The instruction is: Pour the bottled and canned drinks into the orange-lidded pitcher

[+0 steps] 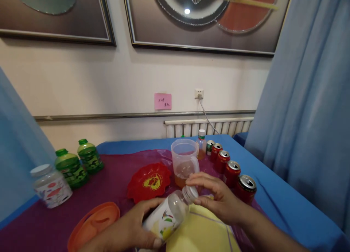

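A clear bottle with a fruit-patterned label is tilted, its neck toward the upper right. My left hand is wrapped round its body. The fingers of my right hand are closed on the white cap at the bottle's neck. Behind the hands a translucent pitcher holds some amber liquid, its handle facing right. Under the bottle and right hand lies a yellow cloth.
A red scalloped plate, an orange divided plate, green bottles and a white-capped jar stand left. Several red cans and a small bottle line the right. Purple sheeting covers the blue table.
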`<state>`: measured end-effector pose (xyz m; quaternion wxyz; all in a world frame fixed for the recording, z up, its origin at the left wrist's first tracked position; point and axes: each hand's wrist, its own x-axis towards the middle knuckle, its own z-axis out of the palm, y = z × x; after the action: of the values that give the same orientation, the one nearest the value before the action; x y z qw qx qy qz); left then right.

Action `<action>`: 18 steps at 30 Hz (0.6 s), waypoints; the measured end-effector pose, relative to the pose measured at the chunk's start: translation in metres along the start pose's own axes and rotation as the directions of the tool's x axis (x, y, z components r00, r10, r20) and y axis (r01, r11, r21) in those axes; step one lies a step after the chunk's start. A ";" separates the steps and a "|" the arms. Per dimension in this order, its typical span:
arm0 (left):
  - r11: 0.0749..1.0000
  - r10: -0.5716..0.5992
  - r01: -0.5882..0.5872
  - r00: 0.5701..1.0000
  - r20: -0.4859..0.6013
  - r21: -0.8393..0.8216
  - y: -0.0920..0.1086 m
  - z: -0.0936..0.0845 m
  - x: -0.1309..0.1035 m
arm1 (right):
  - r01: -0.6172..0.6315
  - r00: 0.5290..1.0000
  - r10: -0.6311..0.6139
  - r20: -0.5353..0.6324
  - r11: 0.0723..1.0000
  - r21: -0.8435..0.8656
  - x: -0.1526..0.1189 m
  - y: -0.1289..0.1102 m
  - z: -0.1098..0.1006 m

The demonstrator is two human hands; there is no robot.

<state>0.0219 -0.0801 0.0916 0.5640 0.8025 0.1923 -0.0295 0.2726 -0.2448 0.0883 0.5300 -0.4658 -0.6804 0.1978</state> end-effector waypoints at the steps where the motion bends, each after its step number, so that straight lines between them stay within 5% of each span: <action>1: 1.000 -0.015 0.015 1.000 0.022 -0.016 -0.003 0.000 -0.002 | 0.003 1.000 -0.003 0.027 1.000 0.009 -0.001 -0.001 0.000; 5: 0.997 -0.063 0.066 0.996 0.064 -0.040 -0.014 0.004 -0.007 | -0.028 0.997 0.027 0.067 0.999 0.020 -0.005 -0.004 0.001; 13: 0.991 -0.059 0.074 0.990 -0.125 0.116 -0.025 0.028 -0.015 | -0.209 0.978 0.205 -0.042 0.939 -0.274 -0.014 -0.002 0.021; 18: 1.000 -0.016 0.020 0.981 -0.193 0.019 -0.042 0.037 -0.021 | -0.113 0.994 0.114 -0.008 0.979 -0.167 -0.021 -0.008 0.023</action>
<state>-0.0056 -0.1072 0.0463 0.5342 0.8056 0.2529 0.0417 0.2481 -0.2612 0.0745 0.4766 -0.5464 -0.6673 0.1703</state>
